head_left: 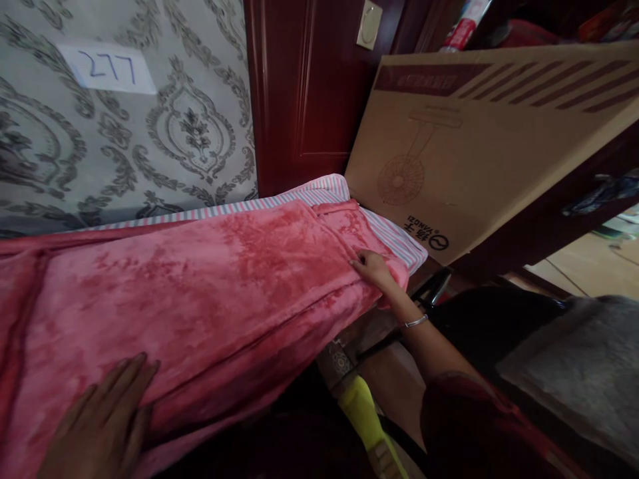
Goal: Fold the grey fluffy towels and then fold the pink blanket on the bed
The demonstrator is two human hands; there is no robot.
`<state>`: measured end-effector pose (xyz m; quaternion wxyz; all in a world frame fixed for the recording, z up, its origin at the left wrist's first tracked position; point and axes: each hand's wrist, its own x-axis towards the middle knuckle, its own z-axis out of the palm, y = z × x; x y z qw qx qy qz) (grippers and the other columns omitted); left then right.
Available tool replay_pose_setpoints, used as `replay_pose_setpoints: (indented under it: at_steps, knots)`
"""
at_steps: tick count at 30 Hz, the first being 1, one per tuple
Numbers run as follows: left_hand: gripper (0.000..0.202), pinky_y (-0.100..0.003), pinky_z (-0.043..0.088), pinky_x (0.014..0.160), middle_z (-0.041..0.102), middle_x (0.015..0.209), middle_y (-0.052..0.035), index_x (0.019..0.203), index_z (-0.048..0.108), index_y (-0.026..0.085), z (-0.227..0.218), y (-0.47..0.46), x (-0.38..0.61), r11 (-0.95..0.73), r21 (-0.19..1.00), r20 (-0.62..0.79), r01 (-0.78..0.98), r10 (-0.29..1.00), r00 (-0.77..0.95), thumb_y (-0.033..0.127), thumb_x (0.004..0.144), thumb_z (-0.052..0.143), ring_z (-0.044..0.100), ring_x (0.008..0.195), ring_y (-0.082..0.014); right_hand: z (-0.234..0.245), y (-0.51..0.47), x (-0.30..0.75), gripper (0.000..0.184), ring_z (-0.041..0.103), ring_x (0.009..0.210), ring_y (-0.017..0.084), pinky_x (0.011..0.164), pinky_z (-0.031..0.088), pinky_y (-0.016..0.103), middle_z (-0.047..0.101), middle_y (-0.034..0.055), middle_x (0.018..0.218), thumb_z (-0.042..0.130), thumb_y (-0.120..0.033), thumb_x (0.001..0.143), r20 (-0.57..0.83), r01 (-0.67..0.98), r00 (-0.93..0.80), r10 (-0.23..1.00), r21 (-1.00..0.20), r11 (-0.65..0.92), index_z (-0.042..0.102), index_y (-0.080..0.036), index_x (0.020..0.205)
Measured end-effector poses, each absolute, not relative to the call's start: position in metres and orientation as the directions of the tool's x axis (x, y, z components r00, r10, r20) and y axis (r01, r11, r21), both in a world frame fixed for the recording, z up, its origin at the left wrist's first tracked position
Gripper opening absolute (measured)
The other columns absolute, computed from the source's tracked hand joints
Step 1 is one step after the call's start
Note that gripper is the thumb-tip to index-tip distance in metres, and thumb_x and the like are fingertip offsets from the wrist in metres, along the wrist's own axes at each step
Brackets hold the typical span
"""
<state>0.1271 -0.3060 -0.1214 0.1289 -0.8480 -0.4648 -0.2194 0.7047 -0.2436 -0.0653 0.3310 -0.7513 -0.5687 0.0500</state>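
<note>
A plush pink-red blanket (210,279) lies spread in layers over a long surface in front of me, with a fold line along its near side. Beneath its far and right edges a striped cloth (319,189) in pink, white and grey shows. My left hand (102,419) rests flat on the blanket at the lower left, fingers stretched out. Toward the right end, my right hand (372,266) has its fingers closed on the blanket's edge. A silver bracelet (416,321) circles my right wrist.
Behind the blanket's right end stands a large cardboard box (479,146). Patterned wallpaper (194,126) with a paper marked 277 (110,68) and a dark red door (304,86) border the far side. A grey fluffy cushion (574,372) is at right; something yellow (362,409) is below.
</note>
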Motion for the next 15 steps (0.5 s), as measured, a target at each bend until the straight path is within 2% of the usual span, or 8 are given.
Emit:
replay_pose_setpoints:
  at_steps: [3, 6, 8, 12, 15]
  knots:
    - [0.075, -0.062, 0.045, 0.106, 0.052, 0.153, -0.0116, 0.163, 0.009, 0.041, -0.117, -0.308, 0.131, -0.564, -0.020, 0.536, 0.826, 0.691, 0.485, 0.025, 0.096, 0.038, 0.053, 0.135, -0.0394, -0.058, -0.238, 0.703, 0.018, 0.047, 0.066, 0.018, 0.065, 0.037, 0.031, 0.059, 0.0022, 0.072, 0.055, -0.037, 0.083, 0.393, 0.826, 0.353, 0.849, -0.557, -0.086, 0.048, -0.023, 0.072]
    - [0.076, -0.064, 0.044, 0.107, 0.043, 0.160, -0.0041, 0.161, 0.009, 0.047, -0.113, -0.310, 0.134, -0.544, 0.041, 0.514, 0.838, 0.731, 0.449, 0.027, 0.095, 0.039, 0.050, 0.138, -0.0394, -0.056, -0.232, 0.701, 0.020, 0.051, 0.073, 0.019, 0.069, 0.040, 0.030, 0.061, 0.0043, 0.081, 0.047, -0.039, 0.090, 0.481, 0.817, 0.383, 0.788, -0.575, -0.046, 0.049, -0.023, 0.079]
    - [0.078, -0.065, 0.044, 0.108, 0.041, 0.161, -0.0004, 0.160, 0.008, 0.051, -0.111, -0.312, 0.135, -0.526, 0.079, 0.501, 0.847, 0.756, 0.422, 0.027, 0.093, 0.041, 0.049, 0.139, -0.0395, -0.059, -0.230, 0.700, 0.019, 0.051, 0.071, 0.018, 0.067, 0.040, 0.029, 0.061, 0.0029, 0.076, 0.049, -0.038, 0.088, 0.422, 0.814, 0.396, 0.816, -0.572, -0.100, 0.049, -0.023, 0.077]
    - [0.081, -0.067, 0.043, 0.109, 0.045, 0.157, 0.0037, 0.159, 0.012, 0.054, -0.110, -0.313, 0.139, -0.544, 0.118, 0.536, 0.831, 0.739, 0.407, 0.028, 0.090, 0.044, 0.051, 0.137, -0.0392, -0.067, -0.232, 0.701, 0.018, 0.051, 0.065, 0.016, 0.064, 0.038, 0.027, 0.061, 0.0010, 0.071, 0.056, -0.034, 0.084, 0.310, 0.827, 0.373, 0.875, -0.538, -0.162, 0.052, -0.021, 0.073]
    - [0.081, -0.066, 0.042, 0.111, 0.039, 0.161, 0.0065, 0.158, 0.013, 0.055, -0.109, -0.313, 0.142, -0.542, 0.131, 0.542, 0.830, 0.740, 0.398, 0.027, 0.089, 0.045, 0.050, 0.138, -0.0390, -0.067, -0.235, 0.703, 0.021, 0.052, 0.064, 0.016, 0.063, 0.037, 0.027, 0.064, 0.0027, 0.074, 0.058, -0.037, 0.086, 0.263, 0.841, 0.360, 0.895, -0.507, -0.189, 0.056, -0.020, 0.074]
